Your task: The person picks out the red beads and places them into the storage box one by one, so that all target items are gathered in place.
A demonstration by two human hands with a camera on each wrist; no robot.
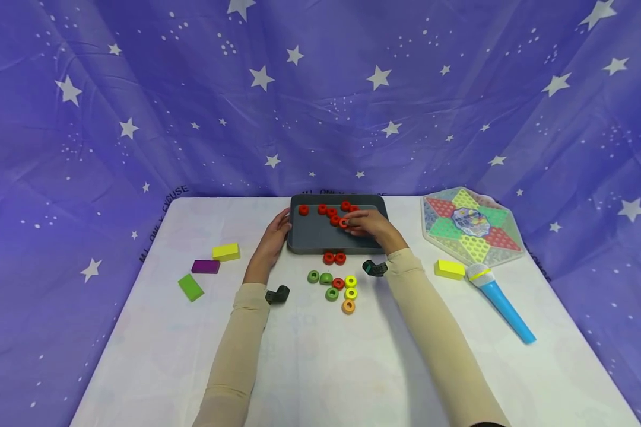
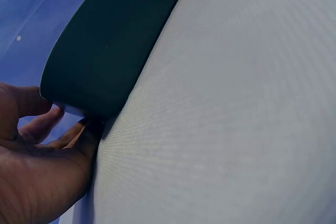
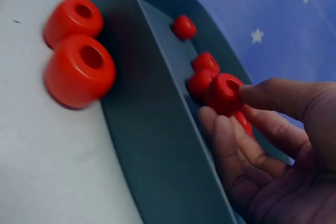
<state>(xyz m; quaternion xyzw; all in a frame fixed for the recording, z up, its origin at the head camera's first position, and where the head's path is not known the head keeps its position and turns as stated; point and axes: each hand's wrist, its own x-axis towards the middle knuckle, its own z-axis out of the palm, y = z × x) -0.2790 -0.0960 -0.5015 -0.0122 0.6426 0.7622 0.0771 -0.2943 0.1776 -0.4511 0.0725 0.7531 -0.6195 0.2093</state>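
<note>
A grey tray (image 1: 320,237) lies at the back middle of the white table and holds several red rings (image 1: 323,209). My right hand (image 1: 348,224) reaches into the tray and pinches one red ring (image 3: 226,93) between thumb and fingers just above the others. My left hand (image 1: 278,231) holds the tray's left edge; in the left wrist view its fingers (image 2: 58,121) curl at the tray's corner (image 2: 105,61). Two more red rings (image 1: 334,258) lie just in front of the tray, and they show large in the right wrist view (image 3: 79,51).
Loose green, yellow, red and orange rings (image 1: 336,290) cluster between my forearms. Yellow (image 1: 226,252), purple (image 1: 205,266) and green (image 1: 190,287) blocks lie left. Right are a yellow block (image 1: 449,269), a star-pattern game board (image 1: 471,226) and a blue toy microphone (image 1: 502,302). Starry cloth hangs behind.
</note>
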